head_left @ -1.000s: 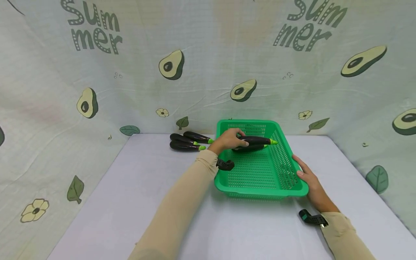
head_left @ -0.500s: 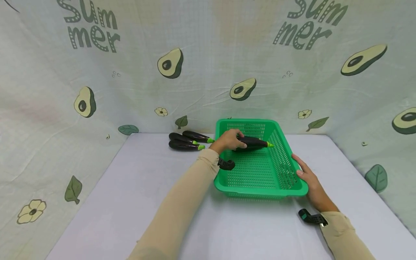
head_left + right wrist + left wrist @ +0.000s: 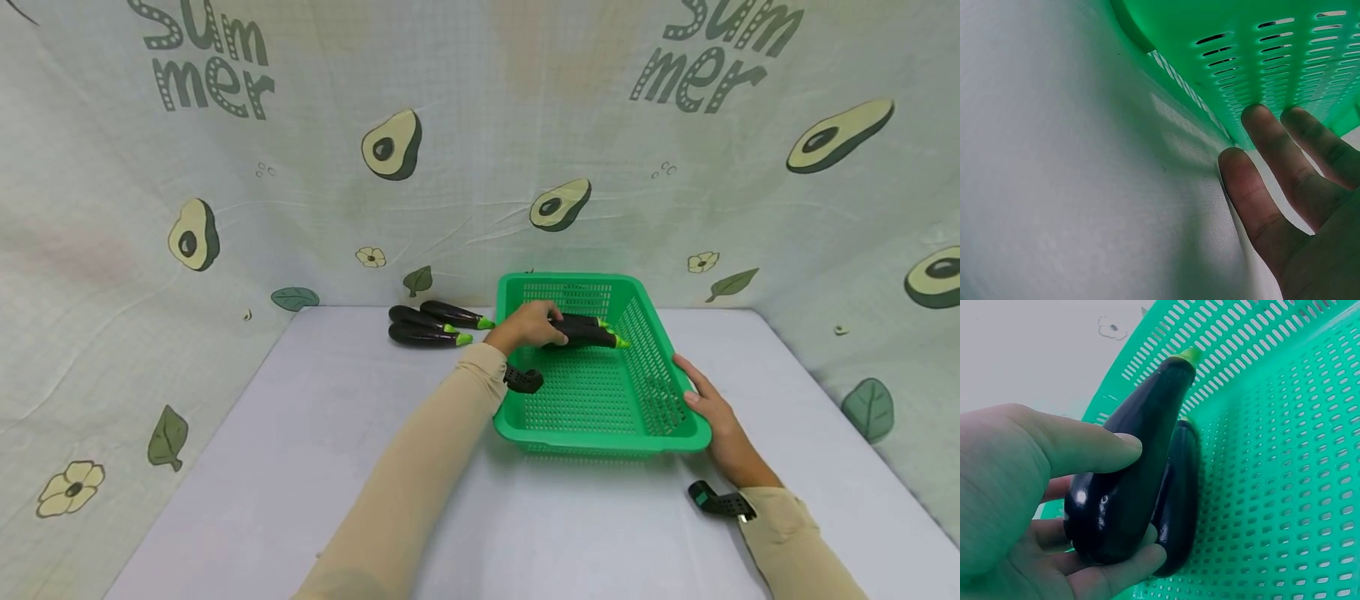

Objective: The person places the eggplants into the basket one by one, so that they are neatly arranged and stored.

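In the head view, my left hand (image 3: 531, 325) is inside the green basket (image 3: 592, 444), over its back left part. It grips a dark glossy eggplant (image 3: 588, 335) with a green stem end. In the left wrist view, the thumb lies across the upper side of this eggplant (image 3: 1132, 469) and the fingers are beneath. Another eggplant (image 3: 1179, 500) lies right beside it in the basket. My right hand (image 3: 718, 425) holds the basket's right side, thumb at the rim. In the right wrist view, its fingers (image 3: 1279, 159) reach under the rim at the slotted outer wall (image 3: 1272, 56).
Left of the basket, three more eggplants (image 3: 427, 336) lie close together on the white table (image 3: 315, 433). A cloth printed with avocados (image 3: 392, 146) hangs behind and along the sides. The left forearm (image 3: 412, 483) crosses the table in front of the basket's left side.
The held eggplant has gone down in the basket and a little toward me, its stem end now tilting lower. The right hand and basket have stayed put.
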`<state>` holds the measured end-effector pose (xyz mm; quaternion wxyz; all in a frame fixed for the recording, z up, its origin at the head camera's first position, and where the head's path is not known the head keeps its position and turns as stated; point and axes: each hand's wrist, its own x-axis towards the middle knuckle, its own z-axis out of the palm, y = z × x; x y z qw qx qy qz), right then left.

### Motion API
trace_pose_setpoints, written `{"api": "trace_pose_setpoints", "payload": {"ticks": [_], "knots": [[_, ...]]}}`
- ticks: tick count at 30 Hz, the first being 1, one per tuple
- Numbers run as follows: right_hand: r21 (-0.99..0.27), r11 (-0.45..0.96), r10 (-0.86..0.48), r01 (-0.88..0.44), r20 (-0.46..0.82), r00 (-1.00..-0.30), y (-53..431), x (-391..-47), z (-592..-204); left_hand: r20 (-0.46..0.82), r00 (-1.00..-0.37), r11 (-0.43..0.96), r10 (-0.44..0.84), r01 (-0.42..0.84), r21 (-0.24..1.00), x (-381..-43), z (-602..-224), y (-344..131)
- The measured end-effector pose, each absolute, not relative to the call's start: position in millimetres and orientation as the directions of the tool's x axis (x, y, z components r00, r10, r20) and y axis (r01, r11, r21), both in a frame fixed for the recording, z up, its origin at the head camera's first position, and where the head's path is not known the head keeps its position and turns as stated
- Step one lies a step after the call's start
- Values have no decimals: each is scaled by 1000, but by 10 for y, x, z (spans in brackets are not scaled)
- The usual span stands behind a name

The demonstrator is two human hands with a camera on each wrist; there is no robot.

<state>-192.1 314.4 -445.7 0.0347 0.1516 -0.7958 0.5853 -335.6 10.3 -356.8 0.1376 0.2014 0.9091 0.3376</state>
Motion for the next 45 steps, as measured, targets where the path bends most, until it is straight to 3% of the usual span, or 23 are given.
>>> {"api": "trace_pose_setpoints", "payload": {"ticks": [45], "knots": [[-923,254,-204,-289,240,-949,3137,-1928,-4459,-175,-880,841,442,339,421,-3280,-3609,209]]}}
